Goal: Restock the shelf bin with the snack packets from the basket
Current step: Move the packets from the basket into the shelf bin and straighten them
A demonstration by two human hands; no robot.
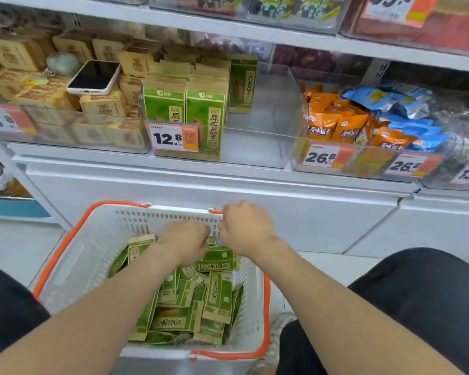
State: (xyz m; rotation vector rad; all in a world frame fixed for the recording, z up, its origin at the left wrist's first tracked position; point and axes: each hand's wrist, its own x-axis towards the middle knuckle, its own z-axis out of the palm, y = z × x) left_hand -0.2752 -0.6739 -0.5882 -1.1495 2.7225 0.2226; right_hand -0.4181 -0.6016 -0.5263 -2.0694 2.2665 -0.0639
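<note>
Basket (73, 269): loose packets (217, 296) heaped beneath both hands. Left hand (185, 242), right hand (246, 229): curled, apparently gathering; the hold itself hidden. Bin (255, 150) above them: half-filled, room for more.

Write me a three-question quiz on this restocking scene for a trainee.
1. True or false: the phone lies in the white basket.
2. What price is marked on the shelf bin holding green snack packets? A 26.8, B 12.8, C 39.8.
3. Fill in: the left hand and right hand are both at the ____ end of the basket.
Key: 1 false, it lies on brown packets in the neighbouring bin; 2 B; 3 far.
</note>
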